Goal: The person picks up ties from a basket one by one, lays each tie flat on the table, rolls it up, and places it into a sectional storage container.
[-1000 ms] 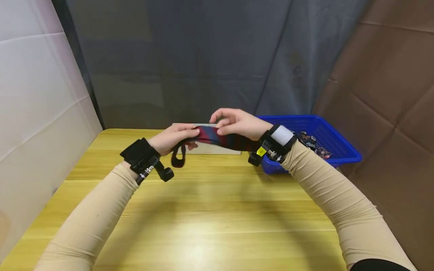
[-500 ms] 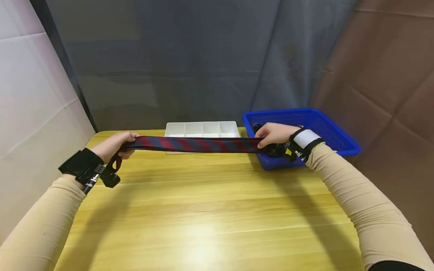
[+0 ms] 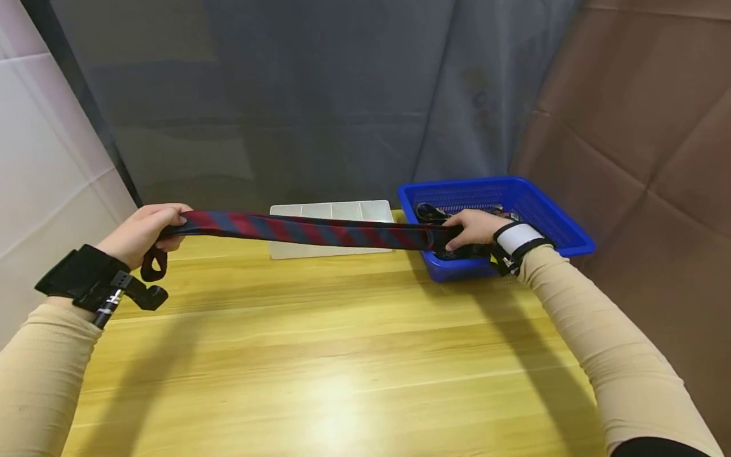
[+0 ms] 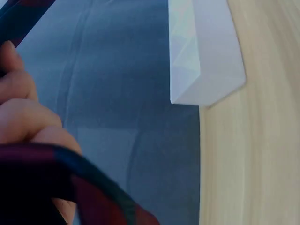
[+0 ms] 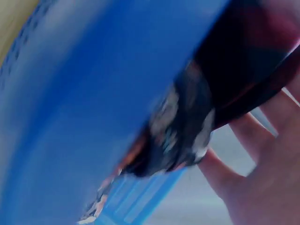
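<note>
Striped strap (image 3: 320,231) between left grip (image 3: 145,230) and right grip (image 3: 475,227), loop (image 3: 153,277) below left.

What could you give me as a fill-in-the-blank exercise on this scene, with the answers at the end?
1. The striped band stretches between the person's two ____.
2. The basket is ____ in colour.
3. In the head view, the white tray is to the ____ of the basket.
4. The hand nearer the basket is the person's ____ one.

Missing words: hands; blue; left; right.
</note>
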Tool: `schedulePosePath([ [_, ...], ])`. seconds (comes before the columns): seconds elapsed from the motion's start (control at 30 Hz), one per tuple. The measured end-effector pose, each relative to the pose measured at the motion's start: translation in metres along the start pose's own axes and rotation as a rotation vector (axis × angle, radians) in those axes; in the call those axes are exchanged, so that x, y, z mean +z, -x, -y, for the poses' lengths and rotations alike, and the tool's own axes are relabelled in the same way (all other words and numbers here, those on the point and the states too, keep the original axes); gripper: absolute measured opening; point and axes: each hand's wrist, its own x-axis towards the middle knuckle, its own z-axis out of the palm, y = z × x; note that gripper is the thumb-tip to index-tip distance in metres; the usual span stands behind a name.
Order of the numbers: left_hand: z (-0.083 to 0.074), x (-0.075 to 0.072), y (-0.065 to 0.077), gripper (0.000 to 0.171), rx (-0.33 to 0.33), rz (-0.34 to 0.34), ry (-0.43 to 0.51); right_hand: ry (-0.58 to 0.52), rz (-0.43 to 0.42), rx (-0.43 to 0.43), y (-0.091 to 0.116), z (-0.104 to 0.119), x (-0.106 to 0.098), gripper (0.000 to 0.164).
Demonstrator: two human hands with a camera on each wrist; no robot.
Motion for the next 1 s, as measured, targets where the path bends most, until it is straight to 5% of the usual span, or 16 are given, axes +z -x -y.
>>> schedulePosePath([
  [0.2,0.009,-0.01,0.011,0.031,-0.106,-0.046,-0.051,-0.159,-0.167,0.014,0.014,-0.008,-0.025,0.041],
  [0.33,0.013,-0.014,0.014,0.031,-0.135,-0.054,-0.051,-0.249,-0.373,0.024,0.034,0.007,-0.056,0.027],
  [0.47,0.02,-0.016,0.019,0.032,-0.132,-0.05,-0.067,-0.207,-0.482,0.055,0.05,0.029,-0.085,0.034],
  [0.57,0.03,-0.015,0.024,0.032,-0.143,-0.031,-0.067,-0.134,-0.431,0.084,0.061,0.041,-0.093,0.041],
  [0.67,0.043,-0.009,0.03,0.025,-0.176,0.016,-0.112,-0.074,-0.269,0.075,0.072,0.042,-0.081,0.044],
  [0.83,0.061,0.007,0.032,0.027,-0.214,0.157,-0.29,-0.053,0.031,0.048,0.095,0.022,-0.039,0.043],
  [1.0,0.071,0.022,0.026,0.021,-0.154,0.235,-0.467,-0.063,0.078,0.102,0.109,-0.01,0.016,0.045],
])
